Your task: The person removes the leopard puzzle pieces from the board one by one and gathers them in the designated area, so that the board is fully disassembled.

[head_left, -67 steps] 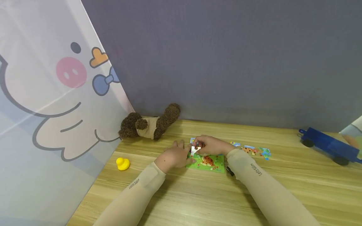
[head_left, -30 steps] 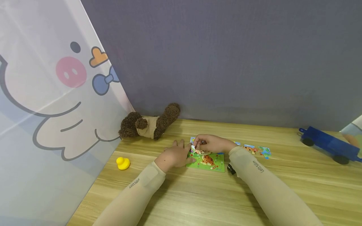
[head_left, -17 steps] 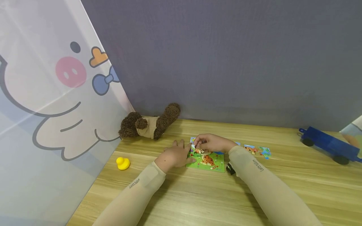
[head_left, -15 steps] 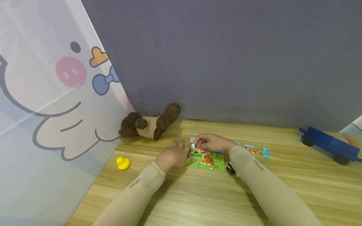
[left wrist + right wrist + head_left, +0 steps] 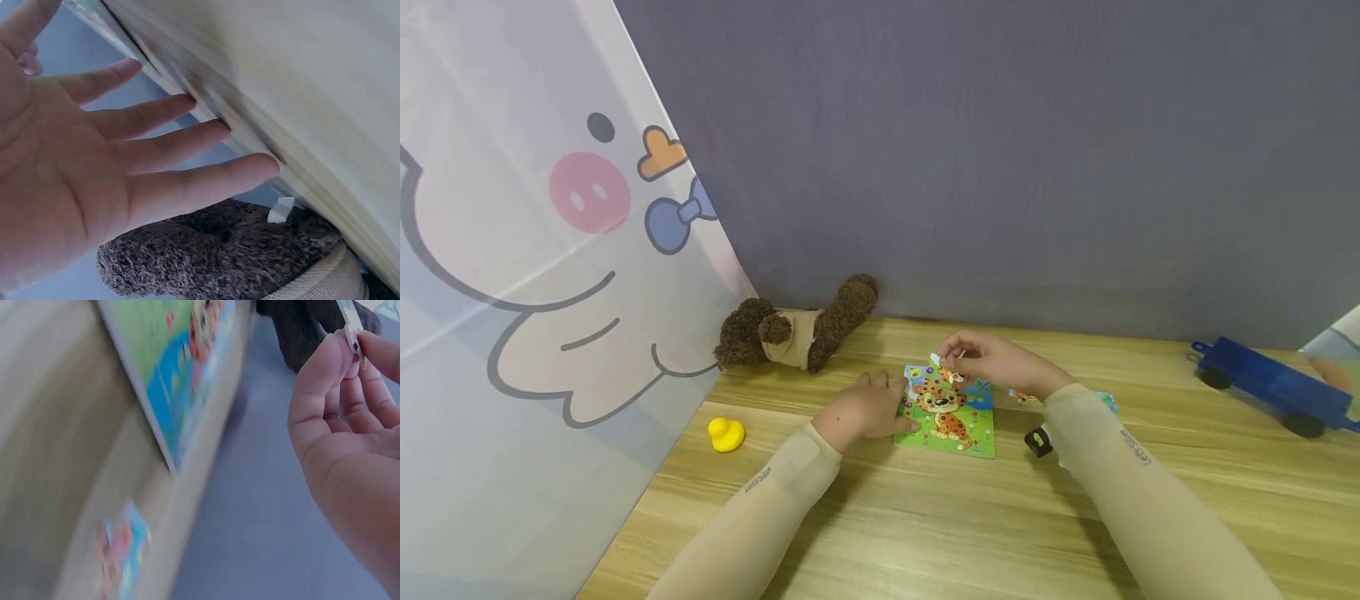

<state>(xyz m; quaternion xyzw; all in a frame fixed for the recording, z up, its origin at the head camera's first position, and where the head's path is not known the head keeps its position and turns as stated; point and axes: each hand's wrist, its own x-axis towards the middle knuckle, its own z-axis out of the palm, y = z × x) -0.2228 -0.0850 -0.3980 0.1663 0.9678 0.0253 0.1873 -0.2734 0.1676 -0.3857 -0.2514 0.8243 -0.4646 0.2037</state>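
A puzzle board (image 5: 917,443) with a spotted leopard cub on green grass lies on the wooden table. My left hand (image 5: 865,410) rests at its left edge with fingers spread; in the left wrist view the fingers (image 5: 169,149) reach straight to the tabletop. Over the board's top edge, my right hand (image 5: 996,363) pinches a small puzzle piece (image 5: 951,375) between thumb and fingertips. In the right wrist view that puzzle piece (image 5: 351,328) shows edge-on. The cub's face sits in the board. One loose piece (image 5: 1021,396) lies under the right forearm, another piece (image 5: 1107,401) farther right.
A brown plush toy (image 5: 790,333) lies against the grey back wall, left of the board. Nearer on the left stands a yellow rubber duck (image 5: 726,435). A blue toy wagon (image 5: 1273,383) is at the far right. A black object (image 5: 1038,441) sits at my right wrist.
My right hand has left the cub's face area, where it was working a piece, and now holds a piece higher over the board. The cub's face now shows. The left hand has stayed put.
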